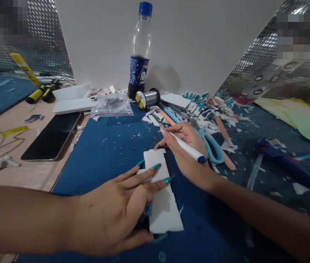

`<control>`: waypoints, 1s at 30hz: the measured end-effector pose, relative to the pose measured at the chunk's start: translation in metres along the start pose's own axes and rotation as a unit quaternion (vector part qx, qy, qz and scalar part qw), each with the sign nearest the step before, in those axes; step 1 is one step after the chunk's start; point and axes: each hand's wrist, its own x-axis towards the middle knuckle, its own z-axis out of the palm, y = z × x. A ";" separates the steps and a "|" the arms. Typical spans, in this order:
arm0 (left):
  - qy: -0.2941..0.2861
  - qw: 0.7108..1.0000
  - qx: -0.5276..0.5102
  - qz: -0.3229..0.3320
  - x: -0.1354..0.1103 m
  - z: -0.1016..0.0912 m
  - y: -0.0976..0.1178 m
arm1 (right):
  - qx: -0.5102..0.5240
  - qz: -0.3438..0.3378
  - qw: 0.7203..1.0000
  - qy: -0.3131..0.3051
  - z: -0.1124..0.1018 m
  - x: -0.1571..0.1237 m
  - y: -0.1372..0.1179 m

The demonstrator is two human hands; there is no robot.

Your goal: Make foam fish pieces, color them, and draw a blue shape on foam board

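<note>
My left hand (122, 204) lies palm down over a white strip (166, 215) on the blue mat, gripping it with its fingers across the top and its thumb at the near edge. Something dark and blue (148, 209) shows under that hand, mostly hidden. In my right hand (188, 146) is a white marker (185, 146) with a blue end, pinched between thumb and fingers. Those fingertips are close to the far end of the strip; whether the marker's tip touches it is hidden. Light blue-handled scissors (212, 146) lie beside the right hand.
A cola bottle (139, 65), a wire spool (148, 98) and a zip bag (112, 106) stand or lie at the back. Foam scraps (204, 113) pile up behind my right hand. A phone (52, 137) lies left, a glue gun (289, 160) right. A white board (100, 44) rises behind.
</note>
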 end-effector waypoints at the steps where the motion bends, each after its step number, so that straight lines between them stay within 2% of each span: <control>1: 0.015 1.000 0.007 0.009 -0.002 0.001 0.000 | 0.005 0.001 1.000 0.009 0.001 -0.001 0.000; 5: 0.055 0.996 0.035 0.068 -0.007 -0.002 0.002 | 0.035 0.028 0.999 0.008 0.002 -0.003 -0.006; 9: 0.016 0.994 0.004 0.108 -0.006 -0.006 0.003 | 0.037 0.007 0.999 0.014 0.002 -0.003 -0.012; 14: -0.048 0.992 -0.059 0.103 0.005 -0.006 0.001 | 0.045 -0.005 0.998 0.036 0.000 -0.001 -0.012; 18: -0.114 0.987 -0.082 0.084 0.012 -0.005 0.002 | 0.098 0.033 0.995 -0.013 -0.001 0.000 -0.014; 21: -0.121 0.988 -0.073 0.054 0.014 -0.007 0.004 | 0.146 0.092 0.983 -0.069 0.000 0.000 -0.016; 24: -0.128 0.989 -0.055 0.040 0.014 -0.011 0.006 | 0.188 0.118 0.969 -0.108 0.001 -0.001 -0.017; 30: -0.108 0.990 -0.088 0.031 0.013 -0.021 0.001 | 0.150 0.139 0.971 -0.122 -0.001 -0.003 -0.018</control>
